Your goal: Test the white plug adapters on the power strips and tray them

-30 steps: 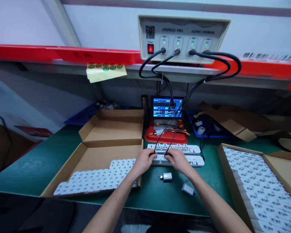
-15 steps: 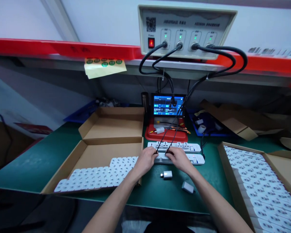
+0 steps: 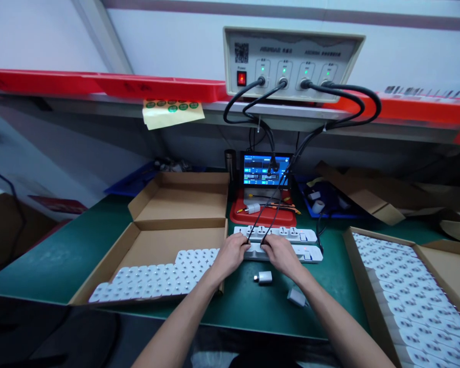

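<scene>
My left hand point(image 3: 232, 252) is closed with its fingertips pinched around the lower end of a black cable point(image 3: 256, 221), over the front white power strip point(image 3: 308, 254). Beside it, my right hand point(image 3: 279, 251) pinches the end of a second black cable point(image 3: 275, 212) at the same strip. What the cable ends go into is hidden by my fingers. Behind lies another white power strip point(image 3: 309, 236) with several sockets showing. Two white charger plugs lie on the green table in front of the strips: one charger point(image 3: 266, 277) below my right hand, another charger point(image 3: 296, 297) by my right forearm.
An open cardboard box point(image 3: 111, 255) with rows of white chargers stands left; another filled box point(image 3: 371, 291) stands right. Behind the strips are a red tray point(image 3: 237, 217) and a lit screen point(image 3: 253, 176). Cables hang from the tester box point(image 3: 291, 41) on the shelf.
The camera view has tilted slightly upward. Both hands stay at the front power strip, each still pinching its cable end.
</scene>
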`<move>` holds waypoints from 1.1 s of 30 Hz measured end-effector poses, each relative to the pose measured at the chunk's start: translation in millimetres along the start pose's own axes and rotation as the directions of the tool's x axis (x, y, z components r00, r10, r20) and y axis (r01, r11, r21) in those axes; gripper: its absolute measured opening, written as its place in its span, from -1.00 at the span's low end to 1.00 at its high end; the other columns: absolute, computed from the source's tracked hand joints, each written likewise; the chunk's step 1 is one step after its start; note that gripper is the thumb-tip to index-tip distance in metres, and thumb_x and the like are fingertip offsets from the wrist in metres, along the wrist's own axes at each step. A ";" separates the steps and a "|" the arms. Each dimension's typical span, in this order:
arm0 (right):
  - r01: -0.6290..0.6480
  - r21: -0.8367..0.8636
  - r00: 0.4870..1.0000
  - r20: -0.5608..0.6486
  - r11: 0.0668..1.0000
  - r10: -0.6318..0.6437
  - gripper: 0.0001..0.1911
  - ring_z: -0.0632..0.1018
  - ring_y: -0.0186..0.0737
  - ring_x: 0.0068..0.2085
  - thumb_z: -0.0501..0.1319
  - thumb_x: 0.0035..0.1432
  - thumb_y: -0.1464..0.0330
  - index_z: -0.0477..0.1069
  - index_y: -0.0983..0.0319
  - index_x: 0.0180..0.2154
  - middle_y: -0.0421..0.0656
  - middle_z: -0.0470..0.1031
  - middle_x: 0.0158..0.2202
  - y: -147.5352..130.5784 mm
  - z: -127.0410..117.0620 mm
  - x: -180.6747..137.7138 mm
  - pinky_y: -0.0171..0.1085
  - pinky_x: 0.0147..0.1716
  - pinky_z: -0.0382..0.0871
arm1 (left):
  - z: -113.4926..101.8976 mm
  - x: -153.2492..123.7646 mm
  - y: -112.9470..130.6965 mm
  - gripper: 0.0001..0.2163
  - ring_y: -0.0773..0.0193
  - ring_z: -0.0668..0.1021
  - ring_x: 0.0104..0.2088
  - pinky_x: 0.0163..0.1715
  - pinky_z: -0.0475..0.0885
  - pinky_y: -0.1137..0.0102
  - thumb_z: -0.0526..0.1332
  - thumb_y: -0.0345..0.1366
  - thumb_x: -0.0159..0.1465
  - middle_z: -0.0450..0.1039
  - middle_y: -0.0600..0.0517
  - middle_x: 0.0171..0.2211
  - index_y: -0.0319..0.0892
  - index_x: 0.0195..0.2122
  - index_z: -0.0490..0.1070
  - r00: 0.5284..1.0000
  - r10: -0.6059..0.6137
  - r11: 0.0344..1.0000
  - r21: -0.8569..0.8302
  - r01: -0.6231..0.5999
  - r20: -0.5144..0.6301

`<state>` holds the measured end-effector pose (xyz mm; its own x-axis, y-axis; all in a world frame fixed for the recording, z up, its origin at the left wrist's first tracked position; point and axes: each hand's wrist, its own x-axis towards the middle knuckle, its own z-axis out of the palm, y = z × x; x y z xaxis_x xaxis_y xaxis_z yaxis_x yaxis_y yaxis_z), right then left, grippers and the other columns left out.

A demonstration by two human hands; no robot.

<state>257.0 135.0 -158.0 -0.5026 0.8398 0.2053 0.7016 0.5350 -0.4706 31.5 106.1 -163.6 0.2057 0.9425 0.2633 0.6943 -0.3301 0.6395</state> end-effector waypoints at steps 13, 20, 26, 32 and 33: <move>0.028 -0.089 1.000 0.005 0.996 -0.028 -0.93 0.57 -0.07 -0.05 0.25 0.44 0.47 0.50 0.22 -0.14 -0.06 0.60 -0.10 0.1 10.9 -3.1 -0.21 -0.03 0.36 | -0.7 1.1 2.4 -0.82 0.13 0.57 -0.19 -0.12 0.40 0.28 0.20 -0.45 0.41 0.56 -0.05 -0.26 -0.17 -0.33 0.53 1.000 -0.021 0.999 0.038 0.020 0.017; -0.031 -0.124 0.997 -0.077 0.992 0.022 -0.59 0.54 0.11 0.18 0.36 0.39 0.32 0.49 0.18 0.22 0.03 0.61 0.17 38.4 -35.5 -40.7 -0.03 0.21 0.37 | 2.6 -15.4 15.3 -0.58 0.01 0.60 0.06 0.09 0.56 0.11 0.25 -0.28 0.47 0.52 -0.15 0.10 -0.13 0.33 0.31 0.951 0.080 0.990 0.131 -0.042 -0.299; -0.163 -0.310 0.975 0.097 0.937 0.202 -0.63 0.63 0.14 0.13 0.31 0.30 0.45 0.55 0.21 0.13 0.04 0.67 0.09 67.2 -55.4 -64.5 -0.11 0.09 0.44 | 63.8 -1.9 78.2 -0.52 -0.05 0.60 0.13 0.17 0.56 0.09 0.15 -0.53 0.41 0.54 -0.23 0.16 -0.20 0.35 0.32 0.945 0.321 0.861 0.399 -0.316 0.058; -0.137 -0.201 0.990 -0.019 0.970 0.136 -0.67 0.66 0.09 0.13 0.21 0.36 0.42 0.57 0.20 0.11 0.05 0.68 0.09 79.2 -55.7 -69.3 -0.12 0.11 0.49 | 92.3 40.3 107.3 -0.58 -0.15 0.68 0.01 0.03 0.60 0.08 0.22 -0.60 0.24 0.62 -0.29 0.03 -0.29 0.13 0.51 0.935 -0.003 0.892 0.424 -0.158 0.355; -0.124 -0.153 0.990 -0.082 0.980 0.113 -0.67 0.66 0.09 0.14 0.20 0.40 0.37 0.56 0.20 0.13 0.06 0.67 0.12 80.6 -60.6 -72.4 -0.09 0.13 0.51 | 91.6 43.6 106.6 -0.62 -0.16 0.69 -0.01 0.02 0.60 0.08 0.22 -0.59 0.25 0.63 -0.28 0.01 -0.28 0.08 0.54 0.931 -0.010 0.900 0.409 -0.151 0.366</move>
<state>380.5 123.0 -158.8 -0.3771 0.8995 0.2206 0.8275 0.4342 -0.3561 177.7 116.7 -150.2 0.4364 0.8994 -0.0259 0.8760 -0.4181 0.2406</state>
